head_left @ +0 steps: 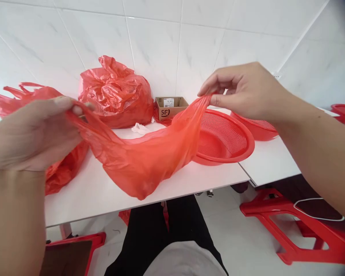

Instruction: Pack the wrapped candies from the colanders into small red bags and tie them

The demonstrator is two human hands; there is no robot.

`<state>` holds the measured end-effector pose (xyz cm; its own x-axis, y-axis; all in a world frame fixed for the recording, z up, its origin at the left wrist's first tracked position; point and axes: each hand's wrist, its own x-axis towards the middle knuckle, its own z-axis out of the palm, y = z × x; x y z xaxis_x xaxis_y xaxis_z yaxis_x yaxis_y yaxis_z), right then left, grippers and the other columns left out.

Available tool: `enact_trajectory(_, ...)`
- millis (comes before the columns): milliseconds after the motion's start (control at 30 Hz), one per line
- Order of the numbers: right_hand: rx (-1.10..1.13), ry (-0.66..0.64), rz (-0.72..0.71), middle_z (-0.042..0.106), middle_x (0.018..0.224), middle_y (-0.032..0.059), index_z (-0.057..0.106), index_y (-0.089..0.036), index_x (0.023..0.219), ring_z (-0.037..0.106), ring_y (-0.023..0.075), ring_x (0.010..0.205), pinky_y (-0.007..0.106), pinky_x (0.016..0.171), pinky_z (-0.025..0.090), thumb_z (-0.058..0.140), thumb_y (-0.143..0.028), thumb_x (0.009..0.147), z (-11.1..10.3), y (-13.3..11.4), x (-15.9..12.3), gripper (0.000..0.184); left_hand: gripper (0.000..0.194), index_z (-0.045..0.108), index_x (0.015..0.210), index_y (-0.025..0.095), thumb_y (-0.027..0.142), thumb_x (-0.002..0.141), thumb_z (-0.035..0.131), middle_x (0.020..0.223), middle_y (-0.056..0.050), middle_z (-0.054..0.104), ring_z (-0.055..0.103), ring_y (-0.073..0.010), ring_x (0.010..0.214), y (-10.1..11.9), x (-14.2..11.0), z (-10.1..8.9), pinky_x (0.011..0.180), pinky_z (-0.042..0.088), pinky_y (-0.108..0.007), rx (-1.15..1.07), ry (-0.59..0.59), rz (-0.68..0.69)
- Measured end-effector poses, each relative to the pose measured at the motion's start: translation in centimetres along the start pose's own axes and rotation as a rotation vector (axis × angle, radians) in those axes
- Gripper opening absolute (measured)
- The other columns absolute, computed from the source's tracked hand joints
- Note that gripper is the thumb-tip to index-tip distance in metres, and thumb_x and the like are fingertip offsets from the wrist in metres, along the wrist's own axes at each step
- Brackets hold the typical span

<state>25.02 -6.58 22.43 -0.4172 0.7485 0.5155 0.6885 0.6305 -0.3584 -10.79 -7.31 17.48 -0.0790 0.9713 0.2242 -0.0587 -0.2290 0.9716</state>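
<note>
holding a thin red plastic bag [143, 165] over the white table [94, 188], slack in the middle, pinched at one end by the left hand [34, 132], at the other by the right hand [244, 90], each with thumb and fingers closed on film. just behind, partly covered, a red perforated basket [244, 132]; farther back, a bulging red bag [117, 97] and small cardboard box [163, 114] near the tiled wall [155, 42].

Around the two grips [43, 128] [247, 92] are at least three red bags [143, 157] [115, 96] [40, 92], two baskets [235, 134] [261, 131] and one stool [276, 211], with one cardboard box [164, 114] beyond and between them.
</note>
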Motion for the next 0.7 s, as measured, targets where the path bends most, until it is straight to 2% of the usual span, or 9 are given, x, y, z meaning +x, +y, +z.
enact_trajectory(100, 0.049, 0.003, -0.049, 0.070, 0.081, -0.0031, 0.074, -0.020, 0.088, 0.063, 0.0127, 0.076, 0.027, 0.070, 0.048, 0.064, -0.009, 0.079, 0.4, -0.8, 1.2, 0.017, 0.028, 0.068, 0.107, 0.012, 0.025, 0.098, 0.044, 0.090, 0.005, 0.070, 0.066, -0.0173, 0.105, 0.5, -0.5, 3.0, 0.094, 0.049, -0.035, -0.093, -0.228, 0.074)
enact_trajectory(167, 0.090, -0.061, -0.090, 0.070, 0.082, -0.0025, 0.073, -0.019, 0.085, 0.063, 0.0126, 0.075, 0.027, 0.070, 0.049, 0.065, -0.009, 0.078, 1.1, -1.7, 2.0, 0.014, 0.037, 0.060, 0.129, 0.017, 0.029, 0.096, 0.051, 0.098, 0.000, 0.071, 0.067, -0.0246, 0.107, 0.6, -0.6, 4.5, 0.091, 0.051, -0.041, -0.018, -0.386, 0.050)
enact_trajectory(233, 0.191, -0.138, -0.149, 0.070, 0.083, -0.0019, 0.071, -0.019, 0.086, 0.062, 0.0119, 0.074, 0.026, 0.068, 0.049, 0.064, -0.009, 0.080, 2.1, -2.9, 2.9, 0.014, 0.053, 0.054, 0.137, 0.023, 0.031, 0.087, 0.066, 0.098, -0.002, 0.071, 0.071, -0.0250, 0.098, 0.4, -0.4, 5.7, 0.084, 0.055, -0.038, 0.041, -0.476, 0.016)
enact_trajectory(300, 0.343, -0.238, -0.225, 0.069, 0.083, -0.0016, 0.069, -0.018, 0.091, 0.061, 0.0111, 0.072, 0.024, 0.065, 0.050, 0.061, -0.008, 0.081, 3.4, -4.0, 3.7, 0.017, 0.053, 0.059, 0.130, 0.025, 0.031, 0.080, 0.075, 0.091, -0.001, 0.070, 0.070, -0.0191, 0.082, 0.2, -0.2, 6.7, 0.075, 0.058, -0.033, 0.119, -0.511, -0.022)
enact_trajectory(433, 0.657, -0.465, -0.352, 0.066, 0.084, -0.0014, 0.063, -0.017, 0.098, 0.061, 0.0104, 0.072, 0.025, 0.064, 0.052, 0.054, -0.006, 0.082, 6.4, -5.1, 5.0, 0.021, 0.025, 0.071, 0.092, 0.017, 0.033, 0.075, 0.078, 0.083, -0.002, 0.064, 0.062, -0.0134, 0.071, -0.4, -0.3, 8.2, 0.061, 0.057, -0.023, 0.323, -0.616, -0.084)
enact_trajectory(500, 0.763, -0.488, -0.369, 0.065, 0.089, -0.0008, 0.061, -0.017, 0.099, 0.062, 0.0107, 0.078, 0.025, 0.068, 0.054, 0.051, -0.004, 0.082, 7.6, -5.0, 5.1, 0.024, 0.025, 0.073, 0.094, 0.017, 0.036, 0.078, 0.075, 0.091, -0.006, 0.067, 0.063, -0.0162, 0.079, -0.8, -0.5, 8.6, 0.055, 0.054, -0.021, 0.386, -0.602, -0.112)
enact_trajectory(600, 0.836, -0.329, -0.335, 0.063, 0.117, 0.0022, 0.058, -0.020, 0.110, 0.061, 0.0130, 0.105, 0.027, 0.085, 0.054, 0.052, -0.007, 0.082, 8.8, -4.2, 4.4, 0.031, 0.034, 0.073, 0.108, 0.022, 0.044, 0.083, 0.068, 0.110, -0.008, 0.070, 0.064, -0.0206, 0.097, -1.5, -0.6, 8.5, 0.058, 0.054, -0.019, 0.404, -0.497, -0.189)
enact_trajectory(667, 0.778, -0.209, -0.238, 0.060, 0.126, 0.0035, 0.056, -0.021, 0.114, 0.059, 0.0148, 0.110, 0.031, 0.090, 0.053, 0.057, -0.013, 0.084, 9.2, -3.3, 3.7, 0.031, 0.036, 0.074, 0.106, 0.023, 0.049, 0.082, 0.068, 0.110, -0.007, 0.071, 0.065, -0.0202, 0.095, -2.1, -0.4, 8.1, 0.058, 0.053, -0.019, 0.337, -0.444, -0.213)
enact_trajectory(700, 0.737, -0.195, -0.169, 0.063, 0.121, 0.0040, 0.055, -0.021, 0.113, 0.062, 0.0156, 0.105, 0.033, 0.089, 0.053, 0.059, -0.017, 0.084, 9.3, -2.8, 3.3, 0.029, 0.034, 0.075, 0.102, 0.023, 0.050, 0.081, 0.069, 0.105, -0.007, 0.071, 0.066, -0.0180, 0.085, -2.4, -0.2, 7.9, 0.054, 0.052, -0.019, 0.299, -0.426, -0.218)
